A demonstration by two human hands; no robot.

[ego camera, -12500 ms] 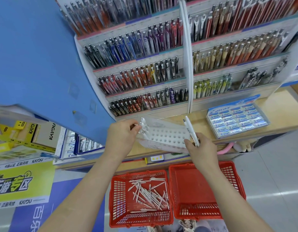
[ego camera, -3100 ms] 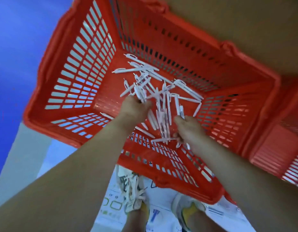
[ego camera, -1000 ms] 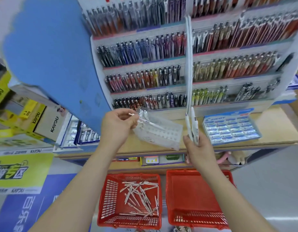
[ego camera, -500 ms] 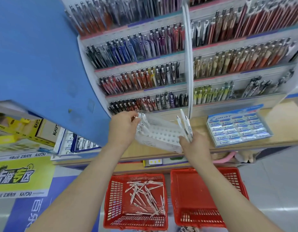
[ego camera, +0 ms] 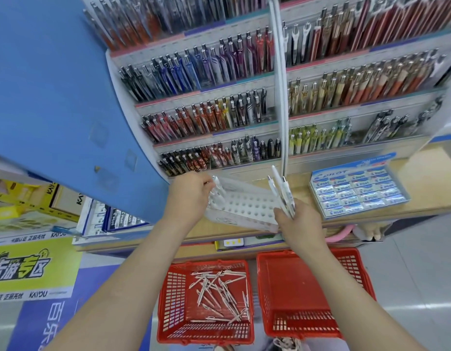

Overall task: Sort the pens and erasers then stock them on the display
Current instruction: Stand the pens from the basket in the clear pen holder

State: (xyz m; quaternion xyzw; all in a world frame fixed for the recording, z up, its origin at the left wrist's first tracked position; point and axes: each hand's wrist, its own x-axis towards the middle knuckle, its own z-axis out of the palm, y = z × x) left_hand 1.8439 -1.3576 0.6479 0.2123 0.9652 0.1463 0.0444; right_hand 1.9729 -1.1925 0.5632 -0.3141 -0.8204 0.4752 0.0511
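White perforated plastic pen tray [ego camera: 244, 206], over wooden worktop [ego camera: 421, 173]: restocking resumed. Left hand [ego camera: 191, 191] pinches single white pen [ego camera: 216, 184] at tray's left; right hand [ego camera: 300, 219] grips white pen bundle [ego camera: 285, 196], newly fetched from near red plastic basket [ego camera: 172, 300].

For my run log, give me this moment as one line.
left hand: pinches pen at holed tray | right hand: grips pen bunch | basket: loose pens inside

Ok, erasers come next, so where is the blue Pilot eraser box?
Head view: the eraser box sits on the wooden counter at right, below the pen display, just right of the right hand gripping white pens.
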